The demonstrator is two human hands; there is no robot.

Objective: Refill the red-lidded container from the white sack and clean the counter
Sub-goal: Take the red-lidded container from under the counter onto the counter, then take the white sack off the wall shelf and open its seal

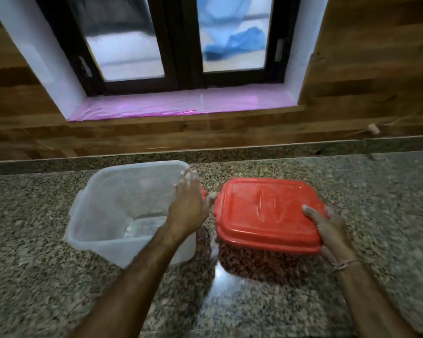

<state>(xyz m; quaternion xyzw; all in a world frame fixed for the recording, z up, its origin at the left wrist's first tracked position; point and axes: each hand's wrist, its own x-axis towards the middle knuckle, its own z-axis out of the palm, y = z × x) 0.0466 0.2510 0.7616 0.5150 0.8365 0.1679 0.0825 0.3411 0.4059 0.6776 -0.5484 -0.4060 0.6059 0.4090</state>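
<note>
A translucent plastic container [122,206] stands open on the granite counter [254,301], left of centre, with only a thin white residue at its bottom. My left hand [189,208] rests against its right rim, fingers dusted with white powder and held together. The red lid [266,213] is off the container, to its right, its near edge lifted off the counter. My right hand [327,230] grips the lid's near right corner, thumb on top. No white sack is in view.
A low granite ledge [303,147] runs along the back of the counter under a wood-panelled wall. Above it is a window sill [181,104] covered in pink film. A small smear of white powder [214,247] lies between container and lid.
</note>
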